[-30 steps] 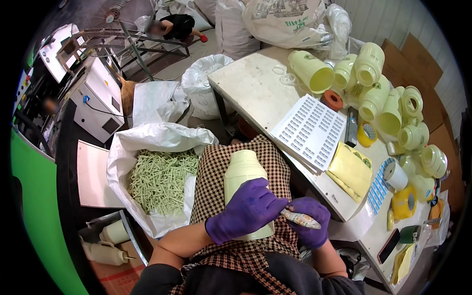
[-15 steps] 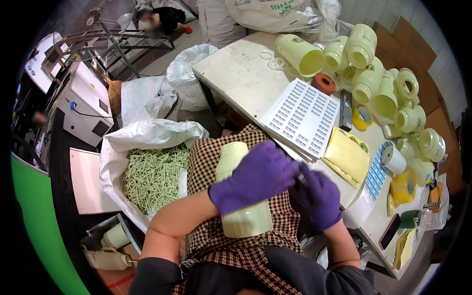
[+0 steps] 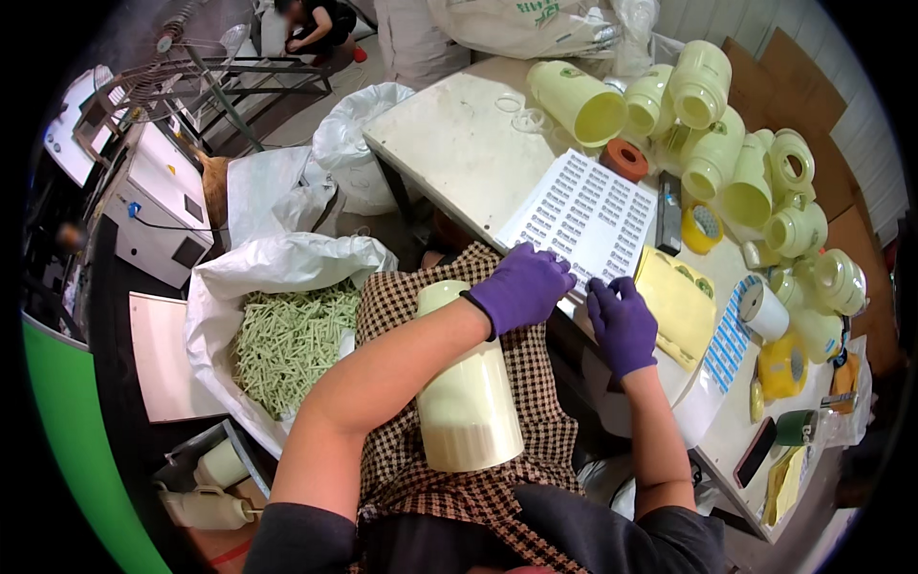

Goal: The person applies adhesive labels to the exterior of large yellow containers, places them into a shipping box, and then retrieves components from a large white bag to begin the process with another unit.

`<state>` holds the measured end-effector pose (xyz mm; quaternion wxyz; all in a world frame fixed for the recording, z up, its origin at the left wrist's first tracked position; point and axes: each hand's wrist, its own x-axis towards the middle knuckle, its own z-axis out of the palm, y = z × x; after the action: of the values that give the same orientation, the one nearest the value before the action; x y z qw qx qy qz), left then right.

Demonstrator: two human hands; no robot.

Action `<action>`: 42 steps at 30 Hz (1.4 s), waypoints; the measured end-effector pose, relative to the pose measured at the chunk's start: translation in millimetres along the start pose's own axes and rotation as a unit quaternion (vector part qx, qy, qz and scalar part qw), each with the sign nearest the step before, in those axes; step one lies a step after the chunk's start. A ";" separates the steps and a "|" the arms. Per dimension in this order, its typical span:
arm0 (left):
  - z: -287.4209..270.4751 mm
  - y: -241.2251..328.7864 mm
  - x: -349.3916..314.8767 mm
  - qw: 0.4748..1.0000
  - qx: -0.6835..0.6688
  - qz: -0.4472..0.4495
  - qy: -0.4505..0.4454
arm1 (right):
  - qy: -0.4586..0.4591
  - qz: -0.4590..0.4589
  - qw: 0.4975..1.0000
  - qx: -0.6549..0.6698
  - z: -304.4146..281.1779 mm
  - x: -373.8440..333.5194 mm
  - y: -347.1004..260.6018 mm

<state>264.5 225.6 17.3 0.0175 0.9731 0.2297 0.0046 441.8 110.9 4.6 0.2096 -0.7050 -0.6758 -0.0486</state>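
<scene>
In purple gloves, both my hands are at the near edge of a stack of white label sheets (image 3: 579,220) printed with rows of small dark labels. My left hand (image 3: 521,290) has its fingers bent and pressed together on the sheet's near corner. Close beside it, my right hand (image 3: 623,327) is curled, its fingertips drawn in at the same edge; whatever they pinch is too small to make out. Across my checked apron (image 3: 535,407) lies a pale yellow plastic bottle body (image 3: 469,411), with my left forearm passing over its upper part.
Several pale yellow bottle bodies (image 3: 715,158) crowd the table's (image 3: 440,134) far right. Nearer are a yellow tape roll (image 3: 703,228), an orange ring (image 3: 623,160), a yellow pack (image 3: 677,301) and a phone (image 3: 756,452). A white sack (image 3: 206,316) of green pieces stands left; a person (image 3: 320,29) crouches far off.
Both hands have separated slightly and moved onto the near edge of the label sheets; the left went up and right. The bottle body remains on my lap. The distant person's posture differs.
</scene>
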 end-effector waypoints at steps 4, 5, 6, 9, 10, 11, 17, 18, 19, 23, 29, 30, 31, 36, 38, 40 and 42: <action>-6.8 1.7 -2.5 1.000 -0.023 -0.006 -0.017 | -0.005 0.008 0.999 -0.036 10.0 4.1 3.8; -9.3 1.1 -3.3 0.999 -0.029 -0.010 -0.022 | -0.009 0.006 0.999 -0.030 9.6 4.1 3.8; -6.9 -2.5 -4.8 0.999 -0.043 -0.001 -0.003 | -0.012 -0.001 1.000 -0.024 7.9 6.3 1.8; -7.0 -17.0 -12.9 0.995 -0.085 0.003 0.042 | -0.105 0.030 0.991 0.076 -0.8 24.2 12.4; -18.9 -20.9 -18.5 0.994 -0.100 -0.006 0.048 | -0.151 0.051 0.980 0.121 -4.4 30.1 24.5; -27.4 -23.5 -26.8 0.991 -0.119 -0.014 0.055 | -0.103 0.085 0.967 0.217 -7.6 32.6 42.0; -37.1 -11.8 -153.0 0.780 -0.445 -0.248 0.363 | 0.109 -0.076 0.966 0.223 -54.6 20.4 -2.6; -25.0 -7.7 -168.9 0.750 -0.500 -0.244 0.357 | 0.098 -0.145 0.950 0.257 -45.2 6.8 -22.3; -18.5 0.5 -175.3 0.718 -0.532 -0.248 0.373 | 0.050 -0.164 0.954 0.248 -49.7 -6.0 -52.4; 1.0 12.6 -190.6 0.680 -0.590 -0.227 0.372 | 0.009 -0.306 0.925 0.226 -22.6 -22.8 -89.4; 7.8 19.5 -189.8 0.635 -0.659 -0.198 0.352 | 0.020 -0.338 0.918 0.208 -7.2 -23.7 -101.7; 10.1 19.1 -190.6 0.650 -0.643 -0.194 0.355 | 0.022 -0.340 0.917 0.207 -5.8 -23.7 -102.2; 12.6 18.3 -191.3 0.665 -0.628 -0.190 0.357 | 0.023 -0.342 0.917 0.205 -4.8 -23.6 -102.6; 15.0 18.9 -196.1 0.737 -0.551 -0.205 0.334 | 0.022 -0.353 0.916 0.189 -5.0 -22.5 -102.8; 4.2 23.8 -196.5 0.765 -0.524 -0.214 0.307 | 0.016 -0.353 0.917 0.185 -5.4 -24.3 -102.1; 14.6 23.8 -196.7 0.780 -0.501 -0.209 0.311 | -0.002 -0.349 0.918 0.187 -6.7 -27.2 -100.8; 20.7 21.3 -196.5 0.781 -0.505 -0.211 0.300 | -0.030 -0.348 0.923 0.162 -13.5 -24.8 -99.8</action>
<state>98.7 118.1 -2.9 0.4369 0.7014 0.3880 0.4083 345.6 82.7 31.1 0.2705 -0.3829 -0.8832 0.0128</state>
